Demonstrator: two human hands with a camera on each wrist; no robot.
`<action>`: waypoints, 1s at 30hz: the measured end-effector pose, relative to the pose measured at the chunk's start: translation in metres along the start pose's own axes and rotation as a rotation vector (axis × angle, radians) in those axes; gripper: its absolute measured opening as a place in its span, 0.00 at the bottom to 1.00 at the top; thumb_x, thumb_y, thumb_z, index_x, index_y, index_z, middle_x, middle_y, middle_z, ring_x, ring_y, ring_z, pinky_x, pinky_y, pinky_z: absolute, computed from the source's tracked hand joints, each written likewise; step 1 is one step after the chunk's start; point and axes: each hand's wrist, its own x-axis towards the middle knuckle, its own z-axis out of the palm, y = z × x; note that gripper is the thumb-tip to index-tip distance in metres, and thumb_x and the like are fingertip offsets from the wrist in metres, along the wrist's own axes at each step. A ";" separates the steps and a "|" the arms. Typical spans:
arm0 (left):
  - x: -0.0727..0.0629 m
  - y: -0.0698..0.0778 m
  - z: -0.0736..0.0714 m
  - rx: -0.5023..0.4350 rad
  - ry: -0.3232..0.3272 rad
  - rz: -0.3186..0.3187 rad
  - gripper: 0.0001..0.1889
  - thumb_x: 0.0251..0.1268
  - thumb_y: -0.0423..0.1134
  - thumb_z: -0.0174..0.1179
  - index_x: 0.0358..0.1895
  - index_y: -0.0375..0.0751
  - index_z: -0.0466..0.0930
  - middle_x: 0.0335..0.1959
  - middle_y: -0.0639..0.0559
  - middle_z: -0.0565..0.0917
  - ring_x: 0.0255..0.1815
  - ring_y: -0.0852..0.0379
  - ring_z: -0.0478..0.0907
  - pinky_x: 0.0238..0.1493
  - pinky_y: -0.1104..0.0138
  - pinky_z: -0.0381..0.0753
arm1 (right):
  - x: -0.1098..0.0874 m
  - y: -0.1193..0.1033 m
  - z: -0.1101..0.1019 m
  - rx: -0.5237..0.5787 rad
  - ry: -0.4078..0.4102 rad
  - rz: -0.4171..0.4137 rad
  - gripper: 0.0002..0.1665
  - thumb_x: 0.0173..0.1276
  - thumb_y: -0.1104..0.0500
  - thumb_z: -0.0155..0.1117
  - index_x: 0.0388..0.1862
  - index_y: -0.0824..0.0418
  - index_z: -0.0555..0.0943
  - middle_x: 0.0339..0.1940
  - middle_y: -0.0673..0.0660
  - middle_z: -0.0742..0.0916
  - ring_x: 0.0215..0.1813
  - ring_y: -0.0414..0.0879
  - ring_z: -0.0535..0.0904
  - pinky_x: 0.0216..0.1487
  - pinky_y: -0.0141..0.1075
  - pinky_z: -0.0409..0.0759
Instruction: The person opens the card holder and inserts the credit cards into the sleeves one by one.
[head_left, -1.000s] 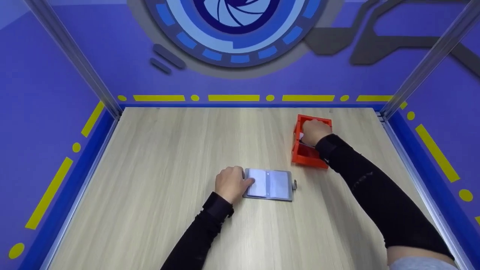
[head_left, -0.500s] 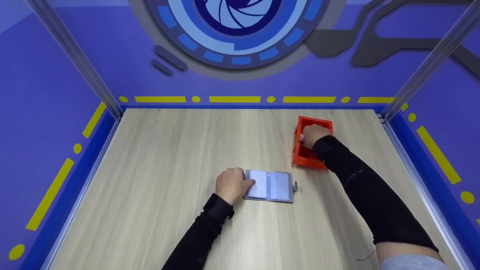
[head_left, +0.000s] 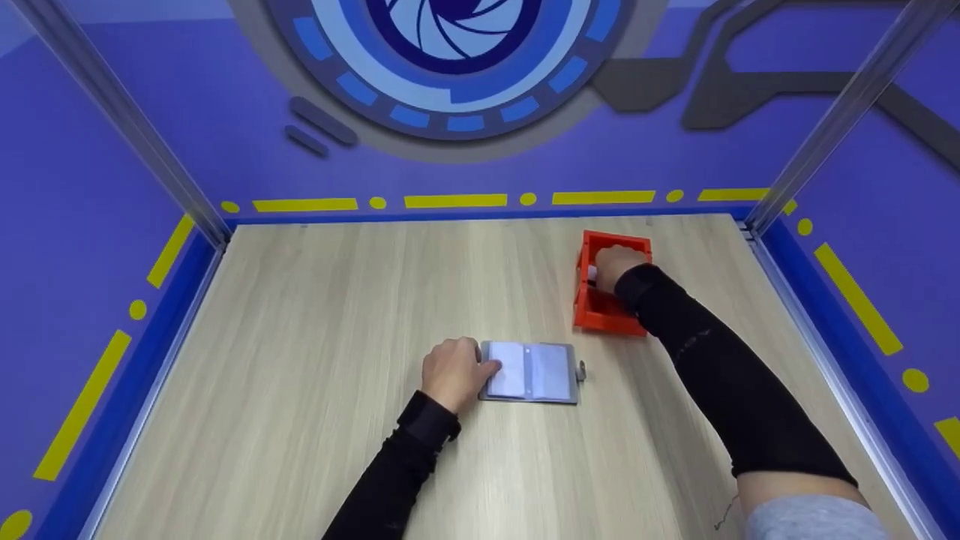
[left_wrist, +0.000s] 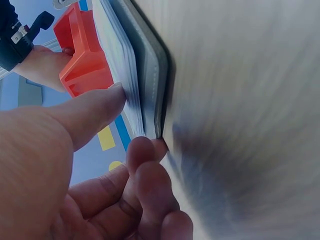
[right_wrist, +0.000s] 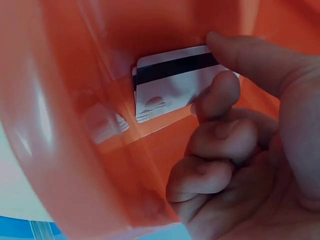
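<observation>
An open grey card holder [head_left: 549, 373] with clear sleeves lies flat on the table. My left hand [head_left: 452, 373] grips its left edge, the thumb on the sleeve pages and curled fingertips at the cover's rim in the left wrist view. Inside a red bin [head_left: 611, 324], my right hand [head_left: 619, 262] pinches a white card [right_wrist: 172, 82] with a black magnetic stripe between thumb and index finger; the other fingers are curled. The edge of another card [right_wrist: 134, 82] shows just behind it. The back of my hand mostly hides the cards in the head view.
The pale wood table [head_left: 360, 315] is enclosed by blue-purple panels [head_left: 450, 176] with yellow marks. Metal posts [head_left: 817, 127] rise at the back corners. A small clasp tab [head_left: 581, 370] sticks out from the holder's right edge.
My right wrist and forearm have shifted a little to the left over the bin, the hand staying inside it. My left hand keeps its grip on the card holder. The head view has shifted slightly.
</observation>
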 end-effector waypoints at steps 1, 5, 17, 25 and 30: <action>0.000 0.000 0.000 0.002 0.000 0.000 0.21 0.64 0.55 0.79 0.26 0.45 0.83 0.24 0.55 0.83 0.24 0.58 0.74 0.27 0.63 0.69 | 0.000 0.000 0.000 0.003 -0.007 0.001 0.13 0.80 0.58 0.63 0.48 0.67 0.88 0.33 0.59 0.85 0.37 0.53 0.82 0.43 0.45 0.81; 0.000 0.000 0.000 0.006 -0.004 -0.001 0.21 0.64 0.55 0.79 0.26 0.44 0.84 0.25 0.54 0.85 0.25 0.58 0.75 0.28 0.62 0.71 | -0.002 -0.001 -0.001 0.005 -0.026 -0.001 0.13 0.81 0.58 0.63 0.48 0.67 0.87 0.32 0.59 0.85 0.37 0.53 0.81 0.43 0.45 0.81; 0.000 0.001 -0.002 0.007 -0.005 0.001 0.20 0.64 0.55 0.79 0.28 0.44 0.87 0.27 0.52 0.88 0.26 0.57 0.77 0.29 0.61 0.73 | -0.010 -0.003 -0.003 -0.040 -0.021 -0.022 0.10 0.75 0.59 0.67 0.44 0.66 0.86 0.32 0.58 0.84 0.35 0.52 0.81 0.40 0.44 0.79; 0.000 0.002 -0.004 -0.007 0.004 0.012 0.20 0.65 0.54 0.78 0.26 0.44 0.86 0.25 0.53 0.86 0.24 0.57 0.75 0.28 0.62 0.70 | -0.013 -0.005 -0.008 -0.091 0.070 -0.075 0.11 0.79 0.58 0.65 0.37 0.65 0.85 0.29 0.58 0.84 0.33 0.52 0.79 0.42 0.46 0.81; -0.001 0.002 -0.002 -0.009 0.001 0.009 0.20 0.65 0.54 0.79 0.26 0.44 0.86 0.24 0.54 0.86 0.24 0.57 0.76 0.28 0.62 0.71 | -0.007 -0.006 -0.002 -0.131 0.152 -0.076 0.15 0.82 0.58 0.62 0.38 0.66 0.86 0.30 0.61 0.88 0.33 0.54 0.81 0.48 0.54 0.89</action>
